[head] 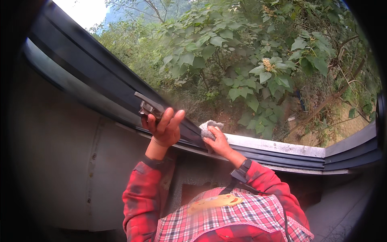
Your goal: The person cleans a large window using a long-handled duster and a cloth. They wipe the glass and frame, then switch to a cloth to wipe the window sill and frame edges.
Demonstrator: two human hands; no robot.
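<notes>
My left hand (164, 130) is raised in front of a dark window sash frame (121, 78). Its thumb side grips a dark, handle-like piece (151, 106) with a flat bar and a worn metal end; two fingers stick out loosely. I cannot tell whether this piece is fixed to the sash. To the right, my right hand (217, 142) pinches a bunched grey cloth (207, 130). The cloth sits against the lower end of the sash frame, by the window track (278, 157). Part of it is hidden behind my fingers.
A pale sill ledge (272, 143) runs beyond the track to a corner at the right. Leafy branches (242, 69) grow outside the window opening. A light panel with screws (66, 169) stands at the left. My checked apron (223, 214) is close below the sill.
</notes>
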